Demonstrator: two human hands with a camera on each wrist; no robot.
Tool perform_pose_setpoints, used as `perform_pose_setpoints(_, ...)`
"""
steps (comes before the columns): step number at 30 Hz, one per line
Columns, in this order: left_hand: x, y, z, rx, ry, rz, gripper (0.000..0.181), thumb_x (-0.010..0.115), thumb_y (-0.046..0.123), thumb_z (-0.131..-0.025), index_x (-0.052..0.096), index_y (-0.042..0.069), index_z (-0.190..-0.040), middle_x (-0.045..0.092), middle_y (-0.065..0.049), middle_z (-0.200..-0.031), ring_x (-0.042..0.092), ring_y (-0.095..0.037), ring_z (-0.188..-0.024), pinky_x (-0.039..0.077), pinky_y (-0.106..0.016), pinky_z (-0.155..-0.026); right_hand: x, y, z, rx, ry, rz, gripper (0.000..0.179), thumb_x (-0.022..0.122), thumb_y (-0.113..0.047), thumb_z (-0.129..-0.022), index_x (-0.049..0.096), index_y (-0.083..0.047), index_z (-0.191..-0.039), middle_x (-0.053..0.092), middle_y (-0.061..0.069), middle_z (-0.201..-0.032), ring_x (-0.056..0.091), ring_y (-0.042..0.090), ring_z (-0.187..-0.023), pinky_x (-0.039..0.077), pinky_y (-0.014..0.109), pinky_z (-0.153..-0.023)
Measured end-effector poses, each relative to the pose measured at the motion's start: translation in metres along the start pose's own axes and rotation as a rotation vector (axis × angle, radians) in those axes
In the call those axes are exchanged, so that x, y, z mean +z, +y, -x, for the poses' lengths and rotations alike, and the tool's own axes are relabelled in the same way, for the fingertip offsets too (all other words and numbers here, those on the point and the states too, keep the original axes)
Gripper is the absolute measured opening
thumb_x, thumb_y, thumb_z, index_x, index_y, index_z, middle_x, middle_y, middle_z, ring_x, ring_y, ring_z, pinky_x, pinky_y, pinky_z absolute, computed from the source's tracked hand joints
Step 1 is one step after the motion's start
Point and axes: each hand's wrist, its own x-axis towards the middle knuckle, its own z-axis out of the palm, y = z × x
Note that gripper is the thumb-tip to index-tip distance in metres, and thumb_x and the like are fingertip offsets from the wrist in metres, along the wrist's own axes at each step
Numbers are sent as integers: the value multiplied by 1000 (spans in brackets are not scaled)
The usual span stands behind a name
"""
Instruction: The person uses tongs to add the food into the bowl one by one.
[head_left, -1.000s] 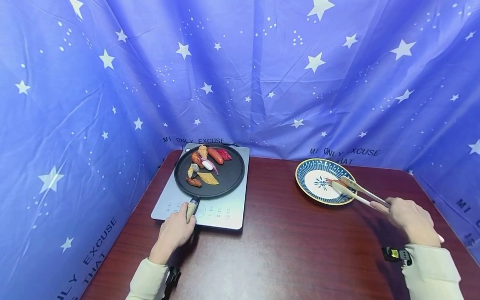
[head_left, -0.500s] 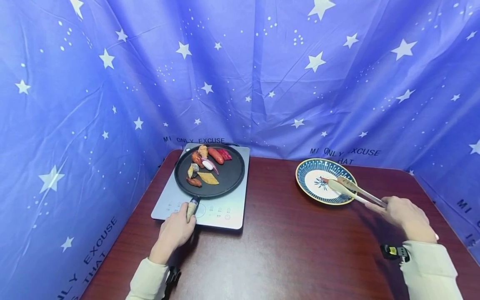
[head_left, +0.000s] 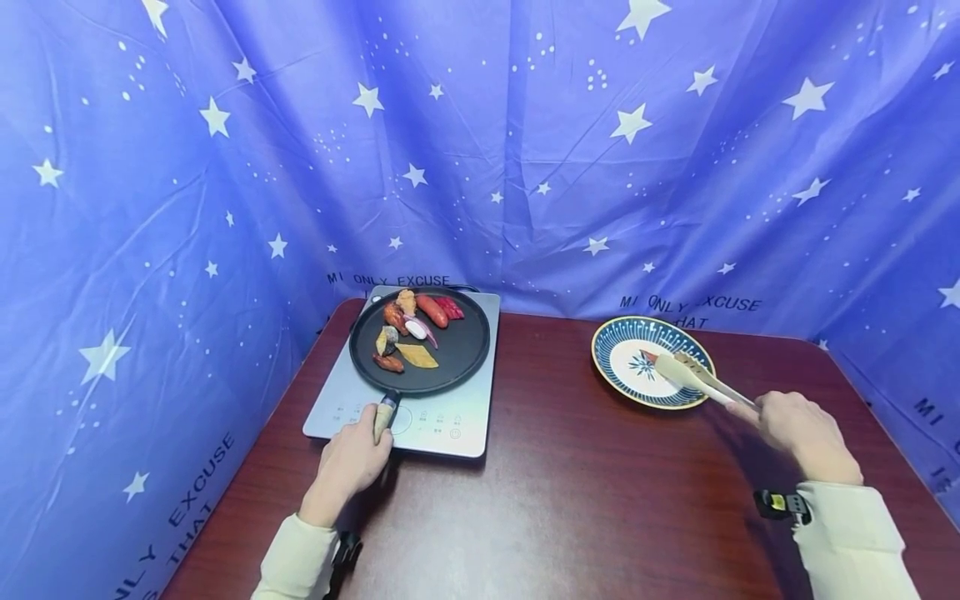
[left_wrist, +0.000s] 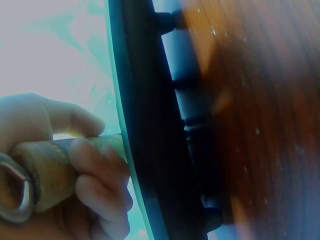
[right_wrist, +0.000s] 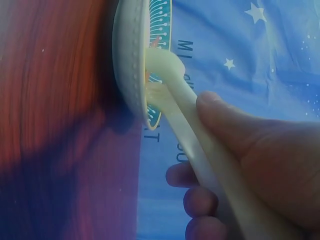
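On the left, my left hand [head_left: 352, 457] grips the wooden handle [left_wrist: 52, 165] of a round black frying pan [head_left: 461, 358]. In the pan lie a red sausage [head_left: 432, 312], a flat yellow piece [head_left: 417, 357] and several other bits of food. My right hand [head_left: 801, 433] holds pale tongs [head_left: 678, 372], thumb on one arm and fingers curled round the other in the right wrist view. Their tips reach inside a blue-patterned plate [head_left: 611, 350]. A reddish-orange piece of food [head_left: 650, 357] sticks out at the tips; the rest of it is hidden behind them.
Under the pan, a silver induction cooker [head_left: 468, 429] stands at the table's back left. The dark red wooden table [head_left: 555, 467] stretches between cooker and plate. Blue star-print curtain [head_left: 495, 150] hangs close behind the table and along both sides.
My right hand has shifted left and slightly up, with the tong tips also moving slightly left over the plate. Less of the reddish-orange piece shows. My left hand and the pan stay put.
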Motion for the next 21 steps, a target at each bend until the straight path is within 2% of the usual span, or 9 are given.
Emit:
perform_pose_setpoints(11, 0, 0, 1, -1, -2, -6, 43, 52, 27, -88, 46, 5, -124, 58, -15, -74, 58, -29, -62, 42, -43, -52, 11, 2, 1, -15, 12, -28, 54, 44, -54, -94, 62, -7, -74, 49, 8, -61, 53, 32, -58, 38, 52, -51)
perform_pose_setpoints(21, 1, 1, 0, -2, 0, -11, 44, 51, 27, -88, 45, 5, -125, 58, -14, -73, 57, -28, -62, 41, -43, -52, 18, -4, 0, -24, 15, -49, 53, 43, -53, -95, 63, -7, -78, 46, 2, -57, 49, 27, -56, 36, 45, -49)
